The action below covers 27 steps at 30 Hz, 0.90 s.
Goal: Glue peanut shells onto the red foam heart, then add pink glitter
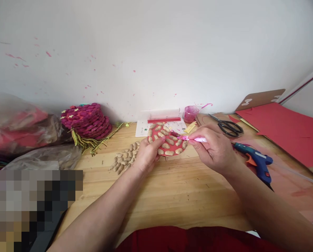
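Note:
My left hand (149, 154) grips a round red disc (163, 142) by its left edge, thumb on top. Unshelled peanuts are fixed over the disc's face, and one near its upper right is coloured dark magenta. Between the thumb and fingers of my right hand (214, 148) is a paintbrush (197, 139) with a pale handle and a pink-stained end. Its tip meets the disc's right side, by the magenta peanut. Loose peanuts (123, 159) lie on the table left of the disc. Behind stands a plastic cup (190, 113) stained with pink paint.
Magenta peanut discs (89, 120) with yellow tassels are stacked at left, near plastic bags (27, 122). On the right are black-handled scissors (228, 127), a blue glue gun (258, 161) and red sheets (293, 129). A paint-spattered wall (145, 52) bounds the wooden table (172, 196).

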Each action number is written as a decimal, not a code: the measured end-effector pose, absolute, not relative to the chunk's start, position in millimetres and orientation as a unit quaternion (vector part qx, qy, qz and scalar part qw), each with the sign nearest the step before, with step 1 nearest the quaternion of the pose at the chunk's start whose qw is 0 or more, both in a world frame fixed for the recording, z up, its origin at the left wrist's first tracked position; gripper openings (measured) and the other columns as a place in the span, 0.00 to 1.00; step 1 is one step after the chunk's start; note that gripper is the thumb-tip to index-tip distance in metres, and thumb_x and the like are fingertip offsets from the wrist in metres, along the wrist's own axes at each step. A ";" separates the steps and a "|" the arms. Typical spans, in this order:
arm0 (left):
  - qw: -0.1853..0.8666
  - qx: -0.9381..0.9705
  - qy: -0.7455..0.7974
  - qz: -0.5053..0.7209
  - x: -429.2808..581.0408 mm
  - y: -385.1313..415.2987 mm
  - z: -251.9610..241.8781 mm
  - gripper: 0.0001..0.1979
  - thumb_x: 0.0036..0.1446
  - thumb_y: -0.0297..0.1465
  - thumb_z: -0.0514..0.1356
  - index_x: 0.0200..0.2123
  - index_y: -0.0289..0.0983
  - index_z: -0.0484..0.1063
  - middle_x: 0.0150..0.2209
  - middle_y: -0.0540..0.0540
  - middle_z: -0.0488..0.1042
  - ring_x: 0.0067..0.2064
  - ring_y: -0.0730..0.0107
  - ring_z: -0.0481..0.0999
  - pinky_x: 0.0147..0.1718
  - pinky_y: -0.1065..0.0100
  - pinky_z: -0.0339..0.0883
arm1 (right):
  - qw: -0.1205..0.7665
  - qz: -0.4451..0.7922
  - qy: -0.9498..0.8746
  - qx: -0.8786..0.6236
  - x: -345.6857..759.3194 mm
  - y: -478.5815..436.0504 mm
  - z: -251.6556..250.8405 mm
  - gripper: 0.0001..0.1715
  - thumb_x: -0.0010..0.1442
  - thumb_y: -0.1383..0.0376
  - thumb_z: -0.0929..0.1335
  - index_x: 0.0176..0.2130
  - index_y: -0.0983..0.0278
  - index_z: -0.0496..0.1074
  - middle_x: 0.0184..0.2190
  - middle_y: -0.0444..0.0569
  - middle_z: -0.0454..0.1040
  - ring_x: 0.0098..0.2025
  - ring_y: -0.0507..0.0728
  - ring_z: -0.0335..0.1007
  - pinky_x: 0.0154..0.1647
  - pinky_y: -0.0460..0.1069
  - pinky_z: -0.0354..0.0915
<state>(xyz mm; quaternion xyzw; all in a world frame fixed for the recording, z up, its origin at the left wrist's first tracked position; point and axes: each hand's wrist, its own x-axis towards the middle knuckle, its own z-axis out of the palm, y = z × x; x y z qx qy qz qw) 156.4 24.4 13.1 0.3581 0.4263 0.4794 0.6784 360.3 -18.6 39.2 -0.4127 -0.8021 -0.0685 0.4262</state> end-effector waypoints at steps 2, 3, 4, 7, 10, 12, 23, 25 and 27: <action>0.676 0.368 0.425 0.477 156.3 24.2 11.6 0.16 0.42 0.37 0.73 0.23 0.35 0.71 0.15 0.53 0.69 0.12 0.83 0.57 0.10 0.77 0.41 | 0.443 -0.054 -0.792 -0.417 361.3 -18.3 37.9 0.04 0.66 0.68 0.68 0.40 0.57 0.71 0.34 0.47 0.79 0.38 0.60 0.74 0.40 0.56 0.67; 0.675 0.371 0.425 0.475 156.5 23.9 10.8 0.17 0.42 0.38 0.73 0.23 0.35 0.70 0.15 0.53 0.68 0.12 0.84 0.56 0.10 0.77 0.40 | 0.452 -0.048 -0.785 -0.421 361.7 -17.9 37.0 0.04 0.66 0.67 0.68 0.41 0.57 0.71 0.34 0.47 0.78 0.38 0.60 0.74 0.40 0.56 0.68; 0.675 0.372 0.426 0.474 156.9 23.6 10.1 0.18 0.41 0.38 0.74 0.23 0.35 0.69 0.15 0.54 0.67 0.13 0.84 0.55 0.10 0.77 0.41 | 0.464 -0.041 -0.775 -0.428 362.2 -17.4 36.0 0.04 0.66 0.67 0.68 0.41 0.57 0.71 0.34 0.47 0.78 0.38 0.59 0.74 0.40 0.56 0.68; 0.678 0.371 0.422 0.474 157.4 22.7 9.0 0.20 0.40 0.39 0.74 0.23 0.35 0.68 0.15 0.55 0.66 0.13 0.83 0.56 0.10 0.78 0.41 | 0.498 -0.014 -0.741 -0.450 364.4 -15.1 33.4 0.02 0.67 0.66 0.68 0.41 0.58 0.71 0.35 0.47 0.76 0.38 0.59 0.74 0.40 0.55 0.68; 0.679 0.363 0.414 0.486 156.7 22.7 8.7 0.21 0.40 0.40 0.75 0.24 0.36 0.67 0.14 0.57 0.63 0.13 0.84 0.55 0.10 0.79 0.41 | 0.507 0.018 -0.720 -0.472 367.6 -13.0 32.7 0.01 0.67 0.65 0.67 0.41 0.58 0.70 0.35 0.46 0.76 0.37 0.58 0.74 0.39 0.54 0.67; 0.679 0.358 0.413 0.490 156.0 22.9 8.7 0.21 0.39 0.40 0.75 0.23 0.37 0.66 0.14 0.58 0.62 0.13 0.84 0.55 0.10 0.79 0.41 | 0.507 0.025 -0.715 -0.480 369.4 -12.3 32.7 0.00 0.67 0.65 0.67 0.41 0.59 0.70 0.34 0.46 0.75 0.36 0.57 0.73 0.39 0.54 0.67; 0.694 0.337 0.417 0.481 158.7 19.9 12.1 0.20 0.36 0.38 0.76 0.24 0.35 0.70 0.13 0.57 0.64 0.12 0.85 0.53 0.10 0.79 0.39 | 0.534 0.090 -0.689 -0.482 369.7 -10.9 26.7 0.03 0.68 0.62 0.67 0.42 0.59 0.70 0.36 0.47 0.75 0.38 0.58 0.72 0.33 0.51 0.64; 0.690 0.335 0.422 0.484 158.2 20.5 13.0 0.20 0.36 0.37 0.76 0.25 0.35 0.71 0.13 0.57 0.64 0.12 0.84 0.55 0.10 0.79 0.40 | 0.533 0.093 -0.687 -0.485 371.7 -10.4 27.0 0.03 0.68 0.62 0.67 0.42 0.59 0.70 0.36 0.48 0.75 0.38 0.58 0.72 0.34 0.52 0.65; 0.687 0.332 0.427 0.485 157.9 21.3 13.2 0.20 0.36 0.37 0.76 0.26 0.35 0.72 0.13 0.57 0.65 0.12 0.83 0.57 0.10 0.79 0.40 | 0.537 0.097 -0.685 -0.483 373.0 -10.3 27.7 0.03 0.68 0.61 0.67 0.41 0.58 0.69 0.36 0.48 0.74 0.38 0.59 0.71 0.34 0.52 0.65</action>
